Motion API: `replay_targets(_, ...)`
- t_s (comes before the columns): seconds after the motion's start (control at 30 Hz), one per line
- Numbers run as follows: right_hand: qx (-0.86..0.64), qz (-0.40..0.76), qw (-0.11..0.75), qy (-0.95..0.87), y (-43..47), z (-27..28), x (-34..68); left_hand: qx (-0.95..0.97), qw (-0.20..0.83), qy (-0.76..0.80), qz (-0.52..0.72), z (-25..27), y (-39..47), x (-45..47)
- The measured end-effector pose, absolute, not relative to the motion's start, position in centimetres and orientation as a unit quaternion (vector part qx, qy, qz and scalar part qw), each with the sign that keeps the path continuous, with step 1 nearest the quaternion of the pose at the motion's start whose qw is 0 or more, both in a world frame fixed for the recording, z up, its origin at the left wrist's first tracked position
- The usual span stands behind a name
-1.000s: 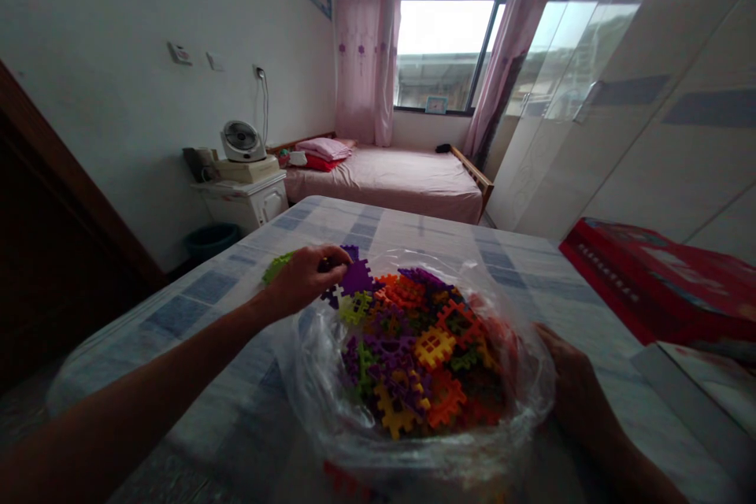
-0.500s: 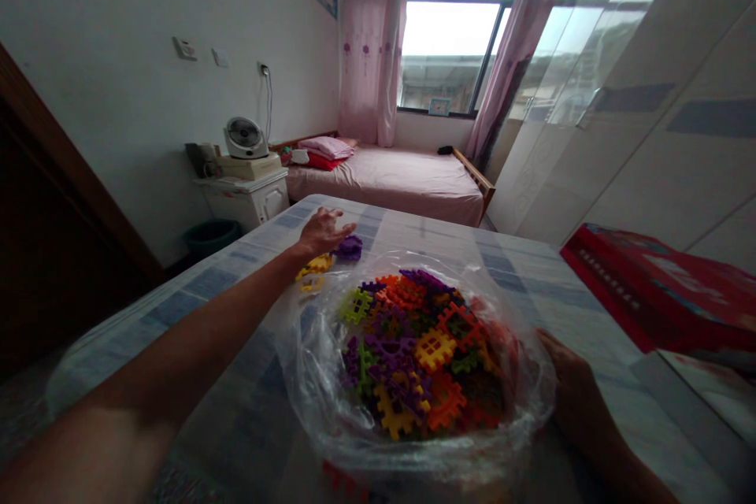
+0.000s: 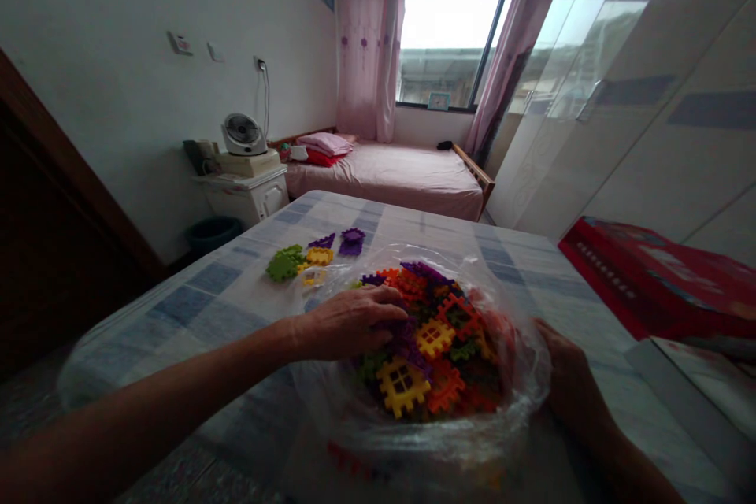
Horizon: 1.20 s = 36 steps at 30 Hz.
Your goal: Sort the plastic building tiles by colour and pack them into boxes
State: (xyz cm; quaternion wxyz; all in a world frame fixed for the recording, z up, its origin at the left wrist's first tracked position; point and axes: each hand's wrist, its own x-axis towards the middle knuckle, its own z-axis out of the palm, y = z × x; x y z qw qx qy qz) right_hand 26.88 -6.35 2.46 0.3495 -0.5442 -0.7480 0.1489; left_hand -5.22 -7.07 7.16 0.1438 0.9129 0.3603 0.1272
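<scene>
The left hand (image 3: 348, 321), apparently picking, dips among plastic pieces (image 3: 435, 339) in the bag (image 3: 437, 437) on the desk (image 3: 407, 224); right hand (image 3: 567, 370) at the bag's side; either grip's closure unclear; lifting should need a pinch.

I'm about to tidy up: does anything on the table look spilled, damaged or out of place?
Nothing stands out. The green pieces, yellow pieces and purple pieces beside the open plastic bag lie on the table in small groups by colour, so they look set out rather than spilled; no damage shows.
</scene>
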Motion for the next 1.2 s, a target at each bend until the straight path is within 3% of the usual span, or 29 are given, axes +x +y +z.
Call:
replay_targets(0.33, -0.542, 0.156, 0.351, -0.747, -6.6, 3.0, 26.7, 0.866, 0.213, 0.426, 0.154, 6.7, -7.2, -6.7)
replay_targets(0.57, -0.543, 0.161, 0.351, -0.746, -6.6, 2.9, 26.6, 0.883, 0.312, 0.313, 0.157, 7.5, -8.6, -6.1)
replay_targets(0.8, -0.543, 0.144, 0.350, -0.750, -6.6, 3.1, 26.6, 0.872, 0.290, 0.380, 0.110, 8.2, -8.5, -7.0)
replay_targets(1.03, -0.547, 0.155, 0.344, -0.747, -6.5, 2.8, 26.7, 0.883, 0.255, 0.359, 0.162, 8.0, -8.7, -6.2)
replay_targets(1.2, -0.545, 0.161, 0.344, -0.748, -6.5, 2.6, 26.9, 0.901, 0.277, 0.309, 0.123, 8.2, -9.4, -5.6)
